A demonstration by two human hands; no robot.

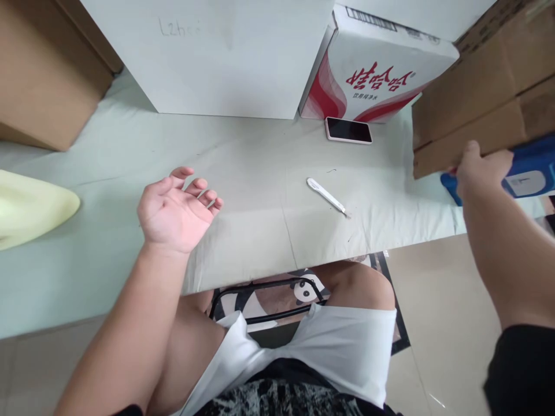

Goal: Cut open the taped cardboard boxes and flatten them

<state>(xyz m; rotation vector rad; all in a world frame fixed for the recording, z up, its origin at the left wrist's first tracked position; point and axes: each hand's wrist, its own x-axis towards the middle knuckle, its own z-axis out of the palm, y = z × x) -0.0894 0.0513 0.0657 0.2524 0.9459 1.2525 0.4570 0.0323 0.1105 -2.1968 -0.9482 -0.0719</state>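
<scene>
My left hand is held palm up over the left part of the covered table, its fingers loosely curled and apart, with nothing in it. My right hand is at the right, against the lower edge of a brown cardboard box and over a blue package with a white label. Its fingers are bent and mostly hidden; a small bit of red shows beside them. Between my hands, a slim white tool with a thin metal tip lies on the table. Behind it is a phone with a dark screen.
A white box and a white-and-red carton stand at the back. Another brown cardboard box is at the back left, with a pale yellow object in front. The light green tablecloth reaches the front edge above my legs.
</scene>
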